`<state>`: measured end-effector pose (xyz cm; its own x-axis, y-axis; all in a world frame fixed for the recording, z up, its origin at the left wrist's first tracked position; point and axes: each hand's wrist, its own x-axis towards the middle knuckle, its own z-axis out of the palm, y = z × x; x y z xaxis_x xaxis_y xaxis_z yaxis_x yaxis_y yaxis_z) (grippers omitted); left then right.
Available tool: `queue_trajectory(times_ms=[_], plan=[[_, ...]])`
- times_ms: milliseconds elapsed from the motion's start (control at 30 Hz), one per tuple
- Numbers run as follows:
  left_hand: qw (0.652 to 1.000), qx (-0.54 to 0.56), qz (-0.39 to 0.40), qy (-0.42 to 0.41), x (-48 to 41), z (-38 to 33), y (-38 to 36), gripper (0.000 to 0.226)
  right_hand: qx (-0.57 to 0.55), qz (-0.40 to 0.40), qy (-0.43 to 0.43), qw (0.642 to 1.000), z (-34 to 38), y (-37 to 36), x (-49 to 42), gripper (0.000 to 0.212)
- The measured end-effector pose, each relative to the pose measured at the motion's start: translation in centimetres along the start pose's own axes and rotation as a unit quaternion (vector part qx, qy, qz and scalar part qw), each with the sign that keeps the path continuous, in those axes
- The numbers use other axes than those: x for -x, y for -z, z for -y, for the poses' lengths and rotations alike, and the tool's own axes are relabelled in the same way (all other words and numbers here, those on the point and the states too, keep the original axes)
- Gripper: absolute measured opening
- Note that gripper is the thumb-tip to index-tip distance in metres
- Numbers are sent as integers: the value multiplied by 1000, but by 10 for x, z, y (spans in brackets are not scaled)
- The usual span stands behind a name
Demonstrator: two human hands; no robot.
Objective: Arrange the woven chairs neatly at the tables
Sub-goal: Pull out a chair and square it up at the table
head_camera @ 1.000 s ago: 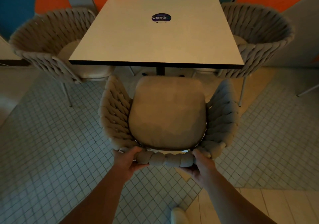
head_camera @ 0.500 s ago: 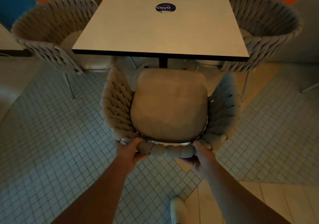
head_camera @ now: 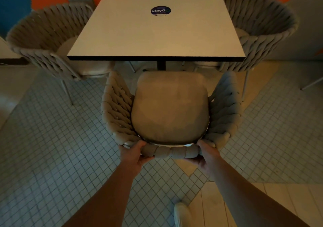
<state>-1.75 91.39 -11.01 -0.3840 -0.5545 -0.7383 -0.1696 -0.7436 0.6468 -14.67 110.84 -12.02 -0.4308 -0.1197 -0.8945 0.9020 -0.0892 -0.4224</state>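
A beige woven chair (head_camera: 170, 107) with a padded seat cushion stands in front of me, facing the white square table (head_camera: 157, 31). Its front edge sits just short of the table's near edge. My left hand (head_camera: 133, 155) and my right hand (head_camera: 207, 156) both grip the thick braided top of the backrest, one at each end. Two more woven chairs stand at the table's sides: the left chair (head_camera: 47, 38) and the right chair (head_camera: 262, 29), both partly tucked under the tabletop.
A round dark sticker (head_camera: 160, 11) lies on the tabletop. The table's black post (head_camera: 161, 65) shows below its edge. The floor has small grey tiles. My shoe (head_camera: 181, 214) is at the bottom. A thin metal leg (head_camera: 311, 84) of other furniture shows at the right.
The chair has slid a little toward the table with both hands still on its backrest. The view has shifted slightly.
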Motion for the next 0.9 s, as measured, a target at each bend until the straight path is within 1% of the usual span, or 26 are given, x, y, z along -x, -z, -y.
queue_trajectory(times_ms=[133, 267, 333, 467, 600, 767, 900], plan=[[1000, 0, -1, 6, -3, 2, -2, 61, 5, 7, 6, 1000, 3, 4, -2, 30], [1000, -8, -11, 14, -5, 8, 8, 65, 15, 24, 10, 1000, -7, 6, -1, 26], [1000, -7, -13, 7, -5, 7, 7, 66, 16, 17, 10, 1000, -6, 4, 1, 22], [1000, -3, -6, 10, -5, 8, 7, 68, 14, 7, 8, 1000, -6, 4, 2, 22], [1000, -7, -8, 4, -8, 10, 9, 66, 22, 8, 8, 1000, -5, 4, 2, 14], [1000, -6, -17, 4, -13, 14, 10, 66, 14, 18, 13, 1000, -7, 6, 1, 23], [998, -48, -37, 2, -9, 14, 7, 63, 11, 12, 24, 1000, -10, 6, 4, 35]])
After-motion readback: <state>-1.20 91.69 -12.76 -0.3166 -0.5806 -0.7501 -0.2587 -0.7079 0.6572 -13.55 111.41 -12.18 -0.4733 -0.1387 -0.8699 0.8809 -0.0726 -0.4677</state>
